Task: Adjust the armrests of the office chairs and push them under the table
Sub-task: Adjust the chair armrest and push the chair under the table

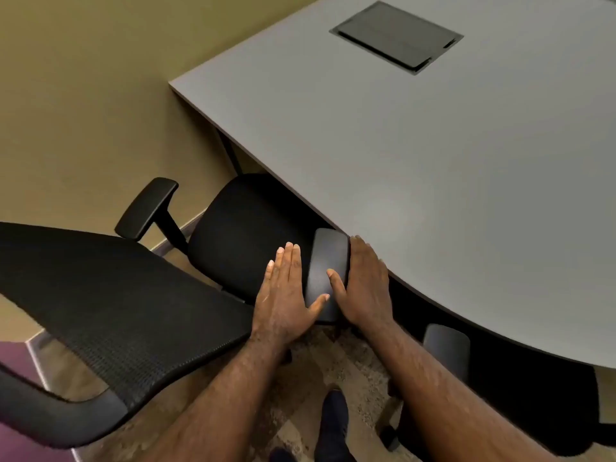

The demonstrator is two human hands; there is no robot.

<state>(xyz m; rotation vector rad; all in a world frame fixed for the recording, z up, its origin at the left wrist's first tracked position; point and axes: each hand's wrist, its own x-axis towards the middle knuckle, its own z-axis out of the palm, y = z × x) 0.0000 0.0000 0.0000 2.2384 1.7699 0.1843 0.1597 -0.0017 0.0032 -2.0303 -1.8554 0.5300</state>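
A black office chair with a mesh backrest point(110, 315) and a padded seat point(246, 228) stands at the corner of a grey table point(416, 168), its seat partly under the edge. Its right armrest pad point(328, 258) sits at the table edge. My left hand point(286, 295) lies flat along the pad's inner side, fingers together, thumb on top of the pad. My right hand point(365, 288) cups the pad's outer side against the table edge, thumb on top. The chair's left armrest point(146, 208) sticks out over the floor, angled outward.
A second chair's armrest point(446, 345) and dark seat sit under the table edge at the right. A black cable hatch point(396, 36) is set into the tabletop. A tan wall runs behind the chair. My shoe point(333, 425) stands on patterned carpet below.
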